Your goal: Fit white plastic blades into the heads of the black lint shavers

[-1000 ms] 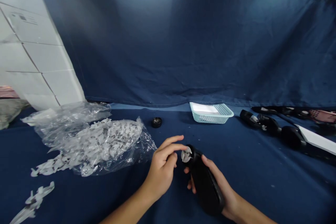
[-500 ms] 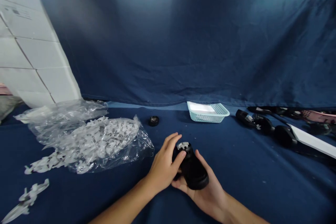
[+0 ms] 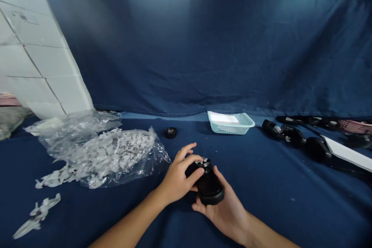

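My right hand (image 3: 225,211) cradles a black cylindrical housing (image 3: 208,188) from below, its open end tilted away from me. A small white plastic fan piece (image 3: 204,161) sits at that top end. My left hand (image 3: 180,174) curls over the top of the housing, thumb and fingers pinching around the white piece. Both hands hover just above the blue cloth-covered table (image 3: 290,193), near its middle front.
A clear plastic bag (image 3: 110,153) full of white plastic pieces lies to the left, with loose pieces (image 3: 36,211) nearby. A small black ring (image 3: 171,132) and a pale blue basket (image 3: 231,123) sit further back. Several black housings (image 3: 293,137) lie at right.
The housing has been tilted up and turned end-on toward me, resting deeper in my right palm. My left hand has closed over its top, onto the white piece.
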Available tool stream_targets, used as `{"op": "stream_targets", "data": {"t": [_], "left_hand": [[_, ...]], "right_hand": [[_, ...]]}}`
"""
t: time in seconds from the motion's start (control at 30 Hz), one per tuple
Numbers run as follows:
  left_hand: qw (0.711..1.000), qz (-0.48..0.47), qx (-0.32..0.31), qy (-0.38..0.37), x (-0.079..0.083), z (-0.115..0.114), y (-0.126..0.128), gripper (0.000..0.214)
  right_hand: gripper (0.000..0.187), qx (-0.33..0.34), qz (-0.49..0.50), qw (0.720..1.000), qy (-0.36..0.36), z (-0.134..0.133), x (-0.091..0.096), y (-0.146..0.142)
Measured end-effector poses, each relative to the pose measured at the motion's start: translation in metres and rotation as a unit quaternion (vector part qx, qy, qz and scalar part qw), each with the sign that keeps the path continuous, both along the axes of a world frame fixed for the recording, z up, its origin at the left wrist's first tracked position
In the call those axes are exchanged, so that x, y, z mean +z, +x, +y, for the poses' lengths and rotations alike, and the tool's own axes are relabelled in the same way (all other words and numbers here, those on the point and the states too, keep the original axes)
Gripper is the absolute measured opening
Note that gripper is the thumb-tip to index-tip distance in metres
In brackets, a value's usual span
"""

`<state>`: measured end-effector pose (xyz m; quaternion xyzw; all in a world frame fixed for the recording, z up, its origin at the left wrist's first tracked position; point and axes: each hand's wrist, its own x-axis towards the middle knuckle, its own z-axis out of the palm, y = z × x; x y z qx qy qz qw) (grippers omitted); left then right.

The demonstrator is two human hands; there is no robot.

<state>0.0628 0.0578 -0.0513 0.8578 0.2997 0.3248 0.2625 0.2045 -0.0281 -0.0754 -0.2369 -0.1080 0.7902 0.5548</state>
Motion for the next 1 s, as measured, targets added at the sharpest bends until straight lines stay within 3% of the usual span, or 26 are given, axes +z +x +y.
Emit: {"op": "stream_targets", "data": {"t": [0.23,0.47,0.6,0.8,1.0], "left_hand": [[1.0,-0.01,0.016,0.003,0.0,0.006,-0.002,0.018],[0.991,-0.078,0.015,-0.104,-0.005,0.011,0.003,0.037],[0.989,-0.082,0.005,-0.123,-0.005,0.009,0.004,0.04],[0.996,-0.045,-0.051,-0.061,0.003,0.001,-0.004,0.032],[0.998,-0.06,0.005,0.027,0.004,0.004,-0.009,0.034]], "right_hand": [[0.055,0.007,0.009,1.0,0.02,-0.001,-0.001,0.002],[0.054,0.011,-0.007,1.0,0.015,-0.002,0.0,0.002],[0.052,0.015,-0.021,1.0,0.011,-0.004,0.002,0.001],[0.053,0.017,-0.02,1.0,0.013,-0.003,0.003,0.0],[0.053,0.013,-0.006,1.0,0.002,-0.003,0.002,-0.001]]}}
